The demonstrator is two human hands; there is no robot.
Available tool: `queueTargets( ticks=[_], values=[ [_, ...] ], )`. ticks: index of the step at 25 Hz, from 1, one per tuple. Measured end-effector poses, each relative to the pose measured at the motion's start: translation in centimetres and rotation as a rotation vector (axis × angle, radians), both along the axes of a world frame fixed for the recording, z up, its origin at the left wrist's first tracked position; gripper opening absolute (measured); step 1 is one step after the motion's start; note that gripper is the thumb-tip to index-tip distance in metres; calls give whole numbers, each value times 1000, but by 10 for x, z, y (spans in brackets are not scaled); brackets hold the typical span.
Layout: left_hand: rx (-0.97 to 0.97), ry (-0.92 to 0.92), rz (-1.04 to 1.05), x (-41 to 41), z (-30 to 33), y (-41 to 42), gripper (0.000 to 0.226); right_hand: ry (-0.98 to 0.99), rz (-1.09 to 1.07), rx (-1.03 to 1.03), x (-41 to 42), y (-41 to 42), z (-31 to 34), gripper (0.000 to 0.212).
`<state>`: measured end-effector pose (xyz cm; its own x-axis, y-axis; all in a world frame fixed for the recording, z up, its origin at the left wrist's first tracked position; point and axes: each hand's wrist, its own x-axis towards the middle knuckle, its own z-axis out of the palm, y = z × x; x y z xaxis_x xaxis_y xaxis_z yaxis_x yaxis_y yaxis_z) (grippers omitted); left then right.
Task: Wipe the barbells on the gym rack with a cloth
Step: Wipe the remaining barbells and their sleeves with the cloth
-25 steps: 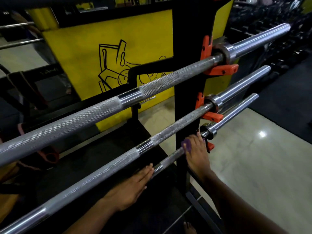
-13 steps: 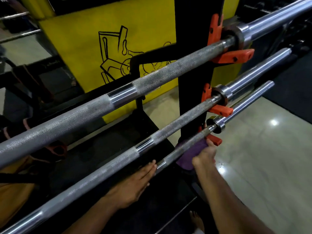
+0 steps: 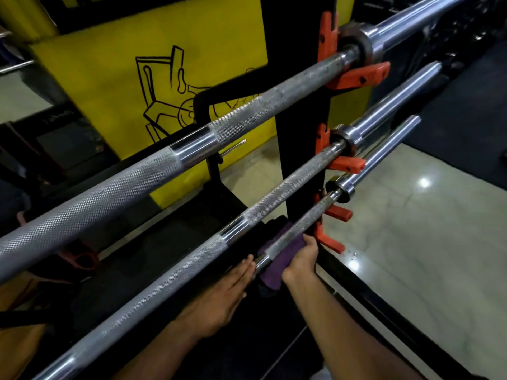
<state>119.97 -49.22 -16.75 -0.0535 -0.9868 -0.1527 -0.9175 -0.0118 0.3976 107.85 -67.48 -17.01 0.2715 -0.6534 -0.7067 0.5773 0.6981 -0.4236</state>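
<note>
Right hand: I see it gripping the purple cloth under the lowest barbell.
Left hand: fingers straight, tips at that bar's smooth band.
Rack upright: just beyond the cloth, with orange hooks.
Risk: I judge knuckles may strike the nearest hook if the stroke overruns.

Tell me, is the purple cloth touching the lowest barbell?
Touching. The head view shows the purple cloth wrapped under and against the lowest barbell, with the right hand gripping it onto the shaft.
</note>
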Motion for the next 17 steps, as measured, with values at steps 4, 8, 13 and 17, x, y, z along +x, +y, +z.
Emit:
queueTargets(
  ticks=[4, 8, 13, 17],
  values=[
    [0, 21, -3, -3, 5, 0, 64, 231, -73, -112, -15, -66, 4, 24],
    [-25, 21, -3, -4, 8, 0, 64, 258, -53, -128, -14, -66, 1, 28],
    [-32, 3, -13, 2, -6, -1, 61, 71, 66, -53, 4, 3, -14, 38],
    [-44, -10, 16, -1, -3, 1, 61, 219, 72, -111, -4, -14, -8, 28]
  ],
)
